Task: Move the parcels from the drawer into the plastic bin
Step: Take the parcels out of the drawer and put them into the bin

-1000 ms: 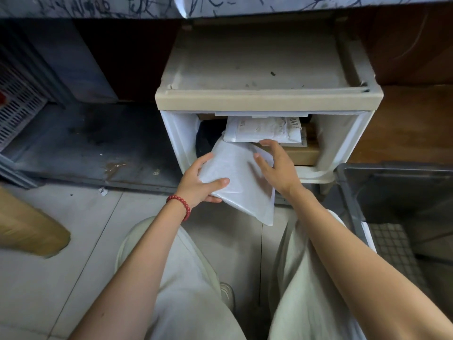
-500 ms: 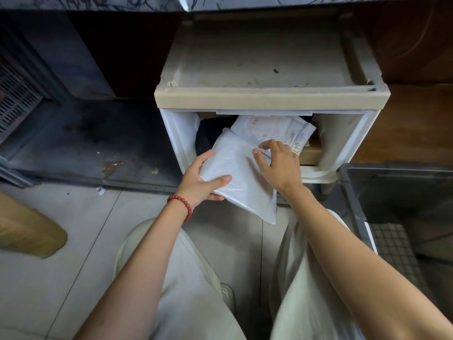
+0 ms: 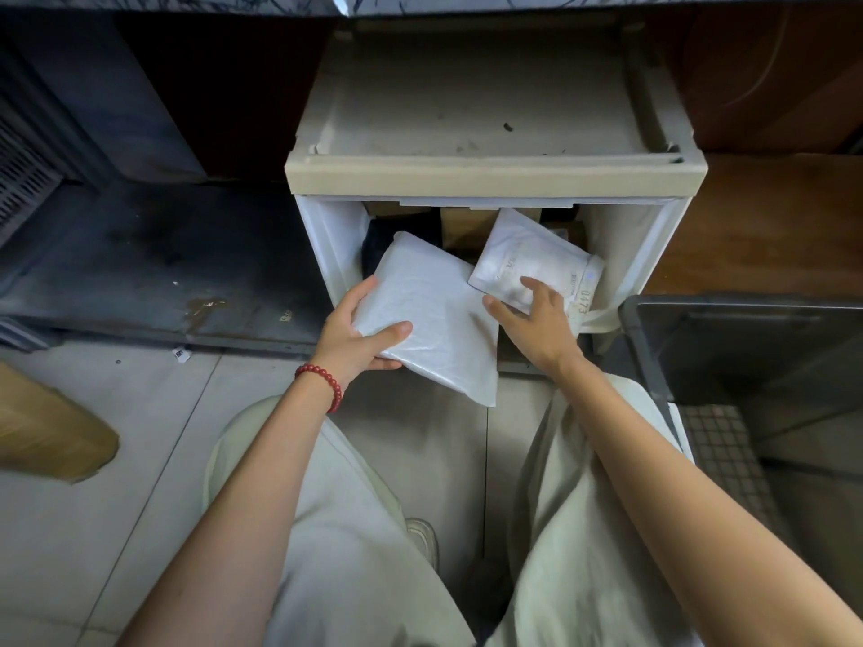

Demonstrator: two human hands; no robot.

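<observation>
Parcels (image 3: 460, 228): brown ones deep in drawer (image 3: 621, 245) | white parcel (image 3: 434, 319) half out, left hand (image 3: 359, 338) fingers grasping its edge | labelled parcel (image 3: 527, 259) at mouth, right hand (image 3: 541, 319) fingers gripping it | plastic bin (image 3: 628, 315): none inside that I see; early going.

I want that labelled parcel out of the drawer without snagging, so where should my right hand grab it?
Pinch the labelled parcel at its near lower edge, coming from the front of the drawer. It is flat and leans tilted, that edge pointing out of the opening toward the right hand, its far end tucked under the top rim. Thumb underneath, fingers on top, probably.
</observation>
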